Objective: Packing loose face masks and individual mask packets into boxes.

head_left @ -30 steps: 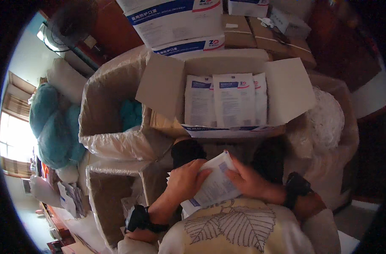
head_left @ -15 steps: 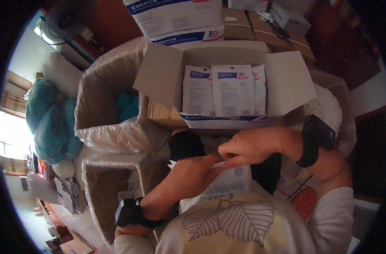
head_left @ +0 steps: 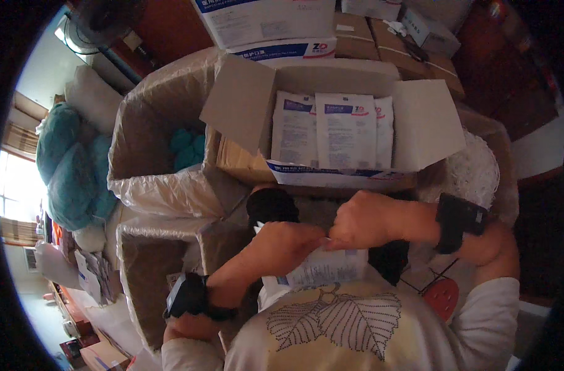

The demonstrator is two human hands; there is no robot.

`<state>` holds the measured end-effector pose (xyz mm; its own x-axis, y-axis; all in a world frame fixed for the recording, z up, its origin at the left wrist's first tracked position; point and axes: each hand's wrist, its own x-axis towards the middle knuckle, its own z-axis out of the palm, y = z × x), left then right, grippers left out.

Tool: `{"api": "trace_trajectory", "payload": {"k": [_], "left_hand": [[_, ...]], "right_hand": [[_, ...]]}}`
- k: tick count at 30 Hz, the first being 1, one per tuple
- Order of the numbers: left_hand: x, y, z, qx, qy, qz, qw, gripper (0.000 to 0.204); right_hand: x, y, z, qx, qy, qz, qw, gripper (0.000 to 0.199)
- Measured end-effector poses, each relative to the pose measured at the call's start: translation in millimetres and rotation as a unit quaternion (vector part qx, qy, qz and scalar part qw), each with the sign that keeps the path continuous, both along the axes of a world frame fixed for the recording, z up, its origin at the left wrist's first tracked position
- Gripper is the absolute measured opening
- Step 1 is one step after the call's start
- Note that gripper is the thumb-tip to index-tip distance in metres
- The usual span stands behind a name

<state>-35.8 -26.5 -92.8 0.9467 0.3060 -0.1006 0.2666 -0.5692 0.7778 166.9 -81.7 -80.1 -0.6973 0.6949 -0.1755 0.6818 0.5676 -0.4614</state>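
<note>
Both your left hand (head_left: 285, 244) and right hand (head_left: 362, 219) pinch the white packet's (head_left: 325, 269) top edge; it hangs below them.

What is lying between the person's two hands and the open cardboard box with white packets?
In the head view, only a black rounded object lies between the hands (left hand, right hand) holding the white packet and the open cardboard box.
</note>
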Motion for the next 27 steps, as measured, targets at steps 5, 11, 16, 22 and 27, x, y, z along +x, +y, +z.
{"api": "trace_trajectory", "payload": {"k": [5, 11, 16, 22, 27], "left_hand": [[1.3, 1.8, -36.7, -0.230, -0.022, 0.017, 0.973, 0.018], [0.4, -9.7, -85.4, -0.437, 0.033, 0.029, 0.898, 0.025], [8.4, -20.9, -80.9, -0.441, 0.021, 0.052, 0.896, 0.022], [19.6, -0.7, -31.0, 0.151, -0.054, -0.017, 0.987, 0.013], [22.0, -12.8, -25.0, 0.100, 0.024, 0.033, 0.994, 0.015]], "right_hand": [[-3.5, -5.5, -12.4, 0.168, 0.028, 0.091, 0.981, 0.015], [-5.6, -17.2, -25.3, 0.221, 0.040, 0.083, 0.971, 0.018], [-3.9, -32.1, -33.5, 0.179, 0.018, 0.004, 0.984, 0.020], [3.1, -18.6, -13.8, -0.157, -0.011, -0.166, 0.973, 0.044], [6.4, -18.0, -17.5, -0.210, 0.006, -0.167, 0.963, 0.050]]}}
